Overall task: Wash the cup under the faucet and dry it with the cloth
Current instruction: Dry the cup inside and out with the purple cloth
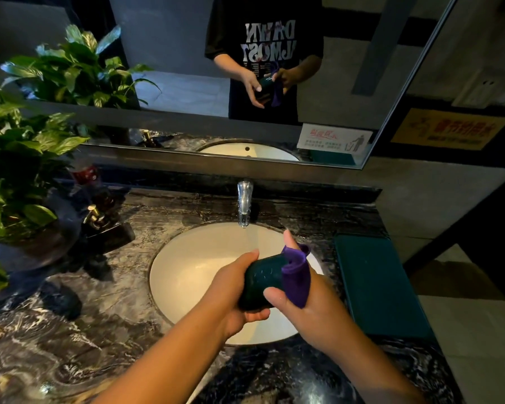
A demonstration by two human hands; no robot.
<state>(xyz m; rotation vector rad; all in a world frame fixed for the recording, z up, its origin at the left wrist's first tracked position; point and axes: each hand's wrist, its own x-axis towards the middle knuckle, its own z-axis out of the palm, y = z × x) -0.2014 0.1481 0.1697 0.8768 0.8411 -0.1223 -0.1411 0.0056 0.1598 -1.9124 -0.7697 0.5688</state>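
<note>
**Drying the cup over the sink**

The work looks to be at the drying step. The left hand (233,287) cradles the dark green cup (261,282) on its side above the sink (187,258), fingers curled round its base end. The purple cloth (295,281) covers the cup's other end. The right hand (312,310) grips the cloth against the cup, with the thumb pressed on the cup's wall and a finger reaching up behind the fabric. The cup sits in front of the faucet (244,204), not under it, and whether water is running cannot be told.

The next move probably calls for turning the cup in the left hand while the cloth is worked round the rim and inside. Wet sides could make it slip.

The bench (85,330) is dark veined stone. A leafy plant (27,141) stands at its left with a soap dispenser (95,217) just beside it. A green mat (382,287) lies right of the sink. A wide mirror (172,39) runs behind, and a yellow sign (449,129) hangs on the right wall.
</note>
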